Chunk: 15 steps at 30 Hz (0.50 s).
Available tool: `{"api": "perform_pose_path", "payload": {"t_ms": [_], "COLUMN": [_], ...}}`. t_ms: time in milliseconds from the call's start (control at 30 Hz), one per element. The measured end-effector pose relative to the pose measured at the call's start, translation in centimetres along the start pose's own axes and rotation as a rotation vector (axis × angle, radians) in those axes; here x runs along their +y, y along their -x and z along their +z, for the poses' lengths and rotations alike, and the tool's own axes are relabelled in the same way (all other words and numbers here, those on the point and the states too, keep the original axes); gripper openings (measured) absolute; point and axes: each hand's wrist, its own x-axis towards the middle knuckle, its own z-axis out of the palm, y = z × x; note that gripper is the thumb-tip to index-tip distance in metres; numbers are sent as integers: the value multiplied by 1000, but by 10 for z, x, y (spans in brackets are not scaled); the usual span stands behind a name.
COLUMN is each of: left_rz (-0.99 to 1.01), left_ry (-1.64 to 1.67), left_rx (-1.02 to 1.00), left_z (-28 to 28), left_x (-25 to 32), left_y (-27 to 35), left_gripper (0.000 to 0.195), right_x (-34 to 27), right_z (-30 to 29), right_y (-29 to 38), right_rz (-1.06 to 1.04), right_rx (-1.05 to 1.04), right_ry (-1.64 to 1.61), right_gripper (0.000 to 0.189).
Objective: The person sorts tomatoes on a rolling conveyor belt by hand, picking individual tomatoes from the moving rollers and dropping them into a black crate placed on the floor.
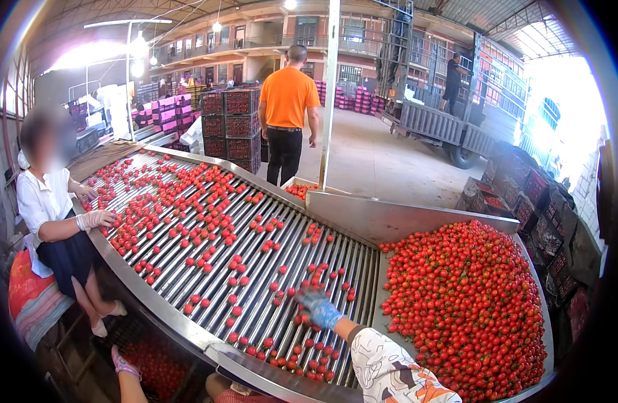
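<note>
My right hand, in a blue and grey glove below a patterned sleeve, reaches over the lower part of a metal roller conveyor. Its blurred fingers are among small red tomatoes on the rollers; whether they grip any cannot be told. Tomatoes lie scattered in groups along the rollers, thicker towards the far left end. To the right of the hand, a large heap of tomatoes fills a metal hopper behind a low steel plate. My left hand is out of view.
A seated co-worker's gloved hand rests by the conveyor's left edge. Below stands a dark crate of tomatoes. Beyond the conveyor are a person in orange, stacked crates, a white post and a truck. More crates line the right.
</note>
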Motion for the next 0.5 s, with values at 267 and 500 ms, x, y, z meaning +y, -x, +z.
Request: {"api": "perform_pose_path", "payload": {"t_ms": [267,500], "left_rz": [1326,1275], "left_ry": [-1556,-1944], "left_rx": [-216,-868], "left_z": [182,231], "left_x": [-126,-192], "left_y": [122,164], "left_gripper": [67,59], "right_x": [31,39], "right_z": [-38,-130], "right_y": [73,297], "right_rz": [308,575], "right_rx": [-28,-343], "right_ry": [-92,169], "right_gripper": [72,91]}}
